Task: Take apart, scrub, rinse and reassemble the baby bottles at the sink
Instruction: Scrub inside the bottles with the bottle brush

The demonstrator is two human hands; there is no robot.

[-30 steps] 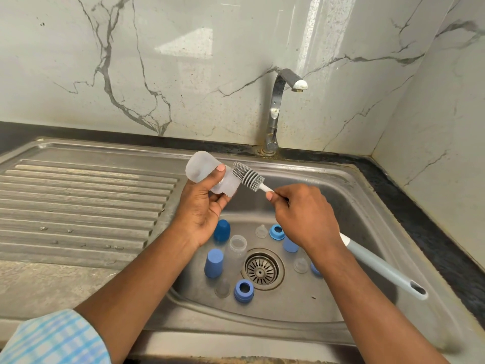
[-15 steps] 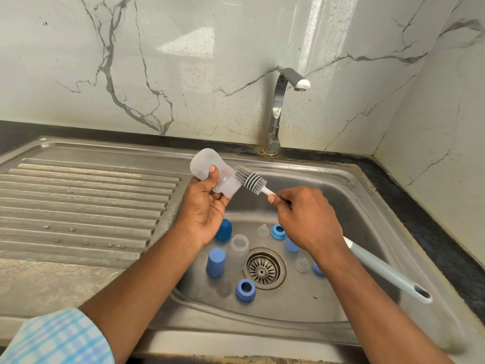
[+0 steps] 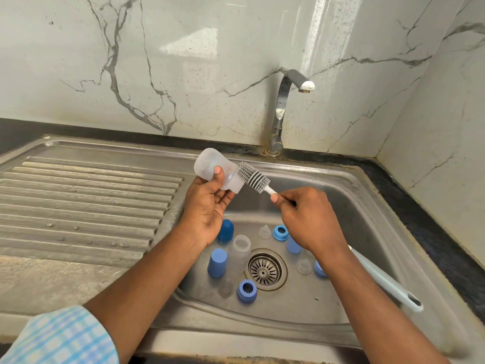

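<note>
My left hand holds a clear baby bottle over the sink, thumb across its middle, mouth pointing right and down. My right hand grips the white stem of a bottle brush just behind its grey bristle head. The bristles lie against the bottle's outside near the neck. The brush's pale blue handle sticks out behind my wrist. In the sink basin lie another clear bottle, blue caps, blue collar rings and clear teats.
The drain strainer sits in the middle of the basin among the loose parts. A chrome tap stands behind the basin with no water running. A ribbed steel drainboard stretches to the left. Marble walls close in behind and at right.
The bottle and brush have stayed almost in place; the brush head has shifted slightly along the bottle's neck. The loose parts in the basin have not moved.
</note>
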